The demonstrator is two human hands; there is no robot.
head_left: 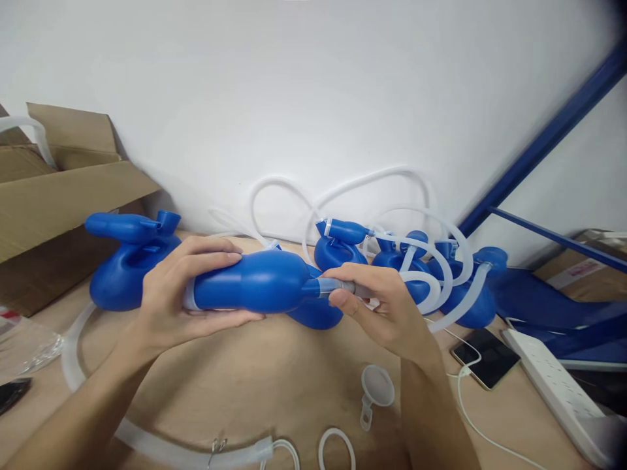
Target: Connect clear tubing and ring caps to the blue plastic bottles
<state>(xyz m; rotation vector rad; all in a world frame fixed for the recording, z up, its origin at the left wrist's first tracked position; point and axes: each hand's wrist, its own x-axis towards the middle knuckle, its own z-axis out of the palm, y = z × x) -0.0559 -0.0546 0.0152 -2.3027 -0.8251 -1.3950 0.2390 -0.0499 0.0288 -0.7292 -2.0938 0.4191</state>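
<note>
My left hand (181, 294) is wrapped round the wide end of a blue plastic urinal funnel (274, 282), held level above the table. A pale rim shows at its wide end, beside my palm. On the right, the funnel narrows to a spout, where the end of a translucent hose (329, 286) meets it. My right hand (379, 300) pinches that hose between thumb and fingers; how far it sits over the spout I cannot tell. Behind the funnel, a blue bottle body (318, 314) is partly hidden. A translucent round cap (378, 385) lies on the table near my right forearm.
A blue urinal bottle (115, 277) stands at left by an open cardboard box (63, 189). Several more bottles with looped hoses (460, 238) line the wall. A loose hose (161, 450) curves along the front. A phone (484, 358) and power strip (553, 385) lie right.
</note>
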